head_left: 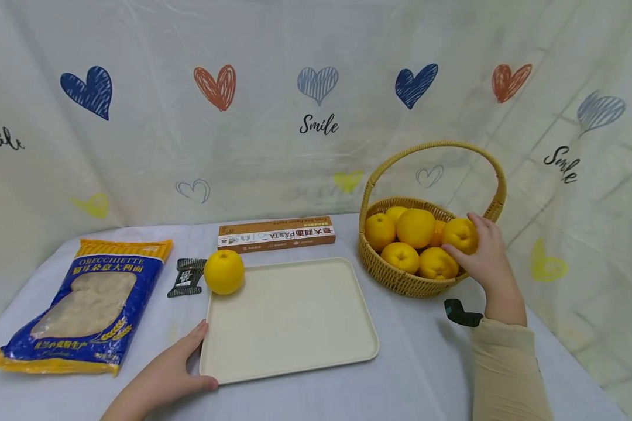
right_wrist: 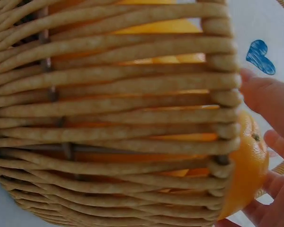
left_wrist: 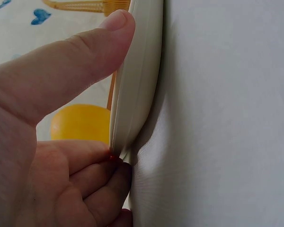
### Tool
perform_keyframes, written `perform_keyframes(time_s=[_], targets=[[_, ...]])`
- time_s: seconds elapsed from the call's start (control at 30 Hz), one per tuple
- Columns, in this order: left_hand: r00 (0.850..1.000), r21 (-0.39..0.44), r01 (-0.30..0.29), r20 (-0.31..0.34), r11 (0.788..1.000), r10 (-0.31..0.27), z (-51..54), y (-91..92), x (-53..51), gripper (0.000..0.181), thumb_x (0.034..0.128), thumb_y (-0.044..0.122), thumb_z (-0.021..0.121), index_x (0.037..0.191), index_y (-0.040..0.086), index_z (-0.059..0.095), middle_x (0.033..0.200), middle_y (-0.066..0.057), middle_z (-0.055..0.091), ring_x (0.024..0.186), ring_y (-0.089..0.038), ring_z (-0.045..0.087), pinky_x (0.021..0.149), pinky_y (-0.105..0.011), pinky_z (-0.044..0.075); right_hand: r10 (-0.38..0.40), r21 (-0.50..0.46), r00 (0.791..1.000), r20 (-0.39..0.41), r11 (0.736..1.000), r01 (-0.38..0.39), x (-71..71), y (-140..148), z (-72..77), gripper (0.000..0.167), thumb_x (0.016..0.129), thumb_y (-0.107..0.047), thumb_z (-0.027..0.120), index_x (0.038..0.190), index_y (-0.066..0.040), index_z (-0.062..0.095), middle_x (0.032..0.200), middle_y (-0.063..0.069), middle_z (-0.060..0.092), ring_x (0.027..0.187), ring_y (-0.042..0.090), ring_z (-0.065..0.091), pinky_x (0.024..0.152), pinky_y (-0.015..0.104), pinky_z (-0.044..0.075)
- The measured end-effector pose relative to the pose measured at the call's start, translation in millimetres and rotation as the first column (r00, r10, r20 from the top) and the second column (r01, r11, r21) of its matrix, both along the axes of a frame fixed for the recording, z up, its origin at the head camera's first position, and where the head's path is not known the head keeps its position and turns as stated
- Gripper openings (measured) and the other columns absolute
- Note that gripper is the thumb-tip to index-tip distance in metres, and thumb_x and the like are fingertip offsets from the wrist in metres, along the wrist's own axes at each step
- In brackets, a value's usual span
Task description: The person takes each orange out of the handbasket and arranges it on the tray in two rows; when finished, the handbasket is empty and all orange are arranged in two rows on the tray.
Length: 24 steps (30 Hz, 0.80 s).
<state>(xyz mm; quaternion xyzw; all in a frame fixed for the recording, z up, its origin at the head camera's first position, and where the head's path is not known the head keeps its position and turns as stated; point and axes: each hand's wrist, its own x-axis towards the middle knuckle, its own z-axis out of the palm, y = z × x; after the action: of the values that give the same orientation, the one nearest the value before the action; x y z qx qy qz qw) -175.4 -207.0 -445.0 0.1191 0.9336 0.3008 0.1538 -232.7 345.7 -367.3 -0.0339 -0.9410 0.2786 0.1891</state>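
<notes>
My right hand point(head_left: 484, 251) curls its thumb and fingers round an orange point(head_left: 459, 235) at the right side of the wicker basket point(head_left: 400, 282). Several more oranges point(head_left: 415, 228) lie heaped beside it. In the right wrist view, the held orange point(right_wrist: 248, 165) shows past the woven rim, partly hidden by the basket wall. My left hand point(head_left: 171, 371) holds the near left corner of a cream tray point(head_left: 292, 321), thumb on the near edge and fingers at the left edge. One orange point(head_left: 224, 272) sits at the tray's far left corner.
Left of the tray lies a blue and yellow pasta bag point(head_left: 92, 304), with a small black packet point(head_left: 186, 278) between them. A pasta box point(head_left: 276, 234) lies behind the tray. The basket's tall handle point(head_left: 437, 144) arches over the oranges. A printed curtain point(head_left: 263, 146) hangs behind the table.
</notes>
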Motion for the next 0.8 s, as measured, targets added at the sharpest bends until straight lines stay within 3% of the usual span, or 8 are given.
perform_keyframes(time_s=[0.2,0.37,0.53,0.67,0.8], targets=[[0.998,-0.005,-0.044,0.055,0.999,0.044,-0.2,1.6,-2.4,0.116,0.0534,0.056,0.077,0.143,0.004,0.025,0.149,-0.014,0.024,0.134,-0.038,0.025,0.107,-0.055,0.025,-0.033,0.062,0.999,0.007,0.998,0.033,-5.5,5,-8.7,0.079,0.084,-0.035,0.061,0.145,-0.007,0.017,0.147,0.024,0.012,0.132,0.047,0.011,0.101,0.068,0.017],[0.999,-0.008,-0.034,0.036,0.999,0.035,-0.1,1.2,-1.5,0.115,0.0540,0.055,0.077,0.142,0.003,0.026,0.149,-0.014,0.024,0.134,-0.038,0.026,0.107,-0.056,0.025,-0.049,0.059,0.999,0.019,0.997,0.048,-7.6,8,-12.7,0.080,0.085,-0.032,0.061,0.146,-0.008,0.015,0.148,0.024,0.011,0.133,0.047,0.009,0.102,0.068,0.017],[0.999,0.008,-0.030,0.013,1.000,0.030,-0.4,0.4,0.4,0.114,0.0548,0.053,0.077,0.142,0.002,0.026,0.148,-0.016,0.024,0.134,-0.038,0.026,0.107,-0.055,0.025,-0.078,0.063,0.997,-0.017,0.995,0.079,-11.0,5,-10.3,0.079,0.084,-0.028,0.062,0.144,-0.003,0.018,0.145,0.028,0.019,0.130,0.049,0.017,0.105,0.063,0.017],[0.999,0.012,-0.035,0.009,0.999,0.035,-0.1,0.3,1.6,0.113,0.0552,0.052,0.078,0.142,0.001,0.026,0.148,-0.016,0.025,0.134,-0.038,0.027,0.107,-0.054,0.026,-0.155,-0.033,0.984,-0.086,0.988,0.152,-9.1,-2,-3.6,0.079,0.080,-0.027,0.066,0.141,-0.001,0.022,0.141,0.028,0.028,0.126,0.047,0.027,0.106,0.058,0.022],[0.999,0.009,-0.046,0.025,0.999,0.046,1.4,2.3,0.4,0.113,0.0545,0.052,0.078,0.142,0.003,0.027,0.149,-0.013,0.025,0.134,-0.037,0.026,0.107,-0.055,0.025,-0.212,-0.221,0.963,-0.168,0.960,0.173,-2.6,-14,7.3,0.075,0.077,-0.023,0.069,0.139,-0.010,0.029,0.141,0.017,0.033,0.125,0.033,0.032,0.109,0.046,0.026]])
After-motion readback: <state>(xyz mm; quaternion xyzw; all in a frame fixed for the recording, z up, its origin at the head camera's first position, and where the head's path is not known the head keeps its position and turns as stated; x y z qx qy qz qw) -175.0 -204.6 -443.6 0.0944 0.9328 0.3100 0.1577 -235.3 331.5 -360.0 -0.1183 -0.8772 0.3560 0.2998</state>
